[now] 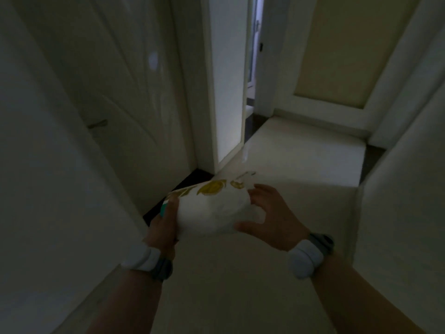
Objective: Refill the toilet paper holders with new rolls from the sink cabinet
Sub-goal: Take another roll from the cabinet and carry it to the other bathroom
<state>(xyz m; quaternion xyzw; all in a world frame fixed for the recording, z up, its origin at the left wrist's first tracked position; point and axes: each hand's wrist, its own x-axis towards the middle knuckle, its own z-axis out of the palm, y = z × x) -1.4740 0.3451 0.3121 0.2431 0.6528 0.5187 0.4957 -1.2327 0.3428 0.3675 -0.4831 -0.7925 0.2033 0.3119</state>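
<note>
A white toilet paper pack (212, 210) in plastic wrap with yellow prints and a teal patch is held in front of me, above a pale floor. My left hand (163, 225) grips its left end, thumb on top. My right hand (267, 213) cups the right end with spread fingers touching the wrap. Both wrists wear white bands. The scene is dim and slightly blurred. No toilet paper holder or sink cabinet is in view.
A white door with a lever handle (97, 124) stands on the left. Ahead is a white door frame (226, 92) with a narrow gap beside it. A cream panelled door (342, 56) is at the back right; a white wall (404, 189) flanks the right side.
</note>
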